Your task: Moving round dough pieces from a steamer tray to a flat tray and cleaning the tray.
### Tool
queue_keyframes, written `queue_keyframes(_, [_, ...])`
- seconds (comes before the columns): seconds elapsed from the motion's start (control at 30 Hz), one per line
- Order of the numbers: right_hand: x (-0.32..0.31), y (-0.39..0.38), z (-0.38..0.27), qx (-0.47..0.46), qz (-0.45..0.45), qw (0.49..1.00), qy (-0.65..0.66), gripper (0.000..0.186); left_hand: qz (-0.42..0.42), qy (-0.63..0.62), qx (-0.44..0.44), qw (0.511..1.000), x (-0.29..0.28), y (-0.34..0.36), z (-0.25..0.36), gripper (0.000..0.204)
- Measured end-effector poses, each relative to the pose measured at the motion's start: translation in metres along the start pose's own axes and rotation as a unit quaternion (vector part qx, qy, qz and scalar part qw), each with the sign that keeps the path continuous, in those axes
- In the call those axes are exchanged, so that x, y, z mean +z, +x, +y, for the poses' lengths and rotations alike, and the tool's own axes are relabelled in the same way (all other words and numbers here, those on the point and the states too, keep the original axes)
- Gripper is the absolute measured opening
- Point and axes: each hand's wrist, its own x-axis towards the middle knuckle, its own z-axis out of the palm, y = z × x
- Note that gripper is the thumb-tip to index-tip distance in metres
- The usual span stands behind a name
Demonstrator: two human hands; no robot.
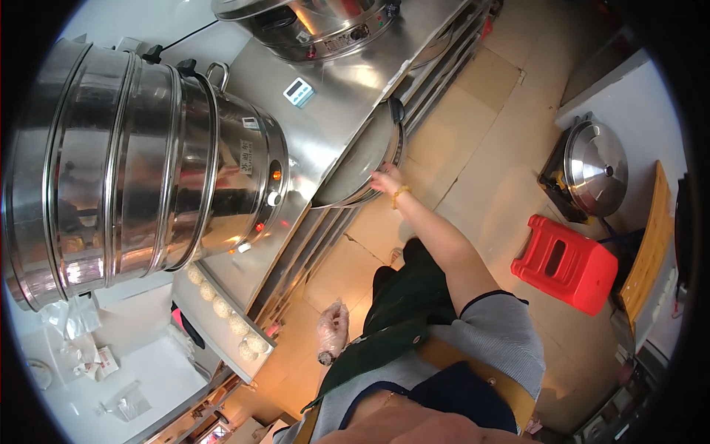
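While the right hand (387,179) is resting at its rim, the wide round metal pan (359,163) is sitting at 12 o'clock of the view, poking out from under the edge of the steel worktop (336,111). Handling guess: stiff, fairly heavy for one hand given its width, slick if wet or greasy, not fragile. Best hold: black handle (399,111) at the pan's 1–2 o'clock, plus opposite rim; one-sided lifting is risking a tip. Right hand is sitting at the pan's 4 o'clock, fingers loosely spreading; can't tell whether they're pinching the rim. Left hand (334,331) is hanging at 6 o'clock in a clear plastic glove, fingers curling in, beside the dark green apron (396,325); can't tell if it's holding anything.

Hard to see: worktop is hiding the pan's far side, so any second handle is staying out of sight. Pan depth and whatever is supporting it: unclear. Apron is covering most of the left forearm. Tall steamer (148,163) at 9–10 o'clock is running up against the dark fisheye rim.
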Motion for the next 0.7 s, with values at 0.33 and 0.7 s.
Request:
queue_keyframes(0.33, [-0.010, 0.040, -0.010, -0.154, -0.294, 0.704, -0.628, 0.075, 0.070, -0.052, -0.034, 0.996, 0.024, 0.032, 0.044, 0.030])
queue_keyframes(0.7, [-0.158, 0.192, -0.328, -0.207, 0.135, 0.672, -0.698, 0.066, -0.009, -0.056, -0.079, 0.995, 0.176, 0.033, 0.170, 0.034])
